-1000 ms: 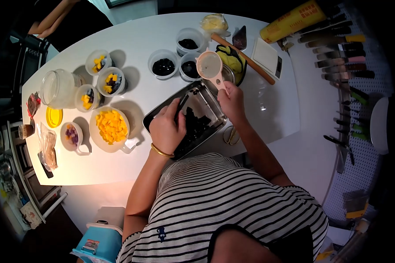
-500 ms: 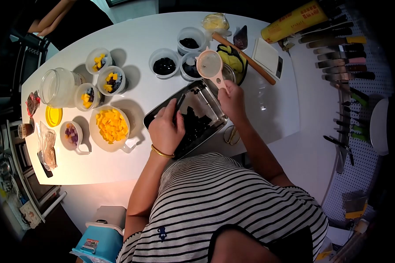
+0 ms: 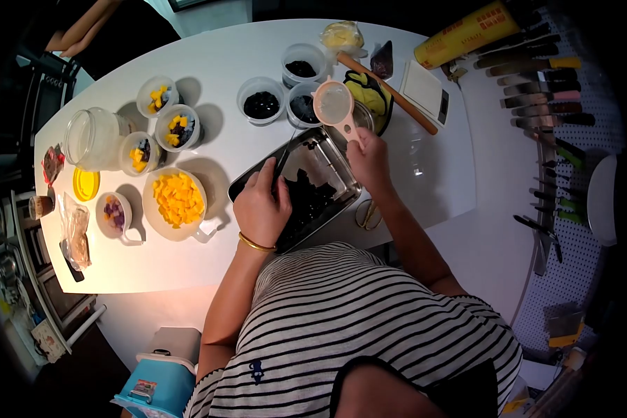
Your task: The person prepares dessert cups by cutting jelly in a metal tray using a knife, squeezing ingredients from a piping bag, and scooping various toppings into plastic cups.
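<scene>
"Left fingers?"
"Left hand (image 3: 261, 211): thumb and fingers pinching dark tool (image 3: 283, 164), over the metal tray (image 3: 344, 175)."
"Right?"
"Right hand (image 3: 369, 161): curled round handle of pink strainer (image 3: 334, 104); bowl past fingertips, beyond tray's far edge."

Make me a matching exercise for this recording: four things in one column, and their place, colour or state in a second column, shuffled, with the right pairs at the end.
Column one
1. Left hand
2. Strainer
3. Wooden rod
4. Round lid

Column two
A. Lying alongside the white scale
B. Yellow, near the clear jar
C. Gripping a slender dark tool
D. Pale pink, held by the right hand

Right pairs: 1-C, 2-D, 3-A, 4-B
</scene>
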Available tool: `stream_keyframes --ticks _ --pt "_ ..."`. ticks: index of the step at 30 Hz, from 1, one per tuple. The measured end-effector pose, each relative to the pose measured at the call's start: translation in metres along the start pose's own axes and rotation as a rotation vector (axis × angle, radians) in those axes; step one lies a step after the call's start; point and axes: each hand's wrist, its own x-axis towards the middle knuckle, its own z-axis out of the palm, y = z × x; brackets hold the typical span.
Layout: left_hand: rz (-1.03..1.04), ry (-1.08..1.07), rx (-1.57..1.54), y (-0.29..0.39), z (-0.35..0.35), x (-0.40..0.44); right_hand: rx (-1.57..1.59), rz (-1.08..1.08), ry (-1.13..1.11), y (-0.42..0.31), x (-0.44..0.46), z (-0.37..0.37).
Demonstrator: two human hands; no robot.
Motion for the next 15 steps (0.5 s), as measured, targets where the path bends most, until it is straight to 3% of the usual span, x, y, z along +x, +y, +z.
stream_keyframes --ticks 6,7,12,15 --pt "-0.009 -0.024 -0.061 0.01 -0.002 -0.004 0.131 0.047 -0.007 0.002 0.004 -0.001" --pt "0.081 0.023 -0.052 0.007 0.001 -0.004 0.131 0.046 -0.008 0.002 0.005 -0.002" --pt "0.113 0.032 -0.044 0.004 -0.001 0.002 0.442 0.174 -0.172 -0.015 0.002 0.004" --pt "0.109 0.051 -0.033 -0.002 -0.006 0.007 0.432 0.175 -0.233 -0.029 0.001 0.014"
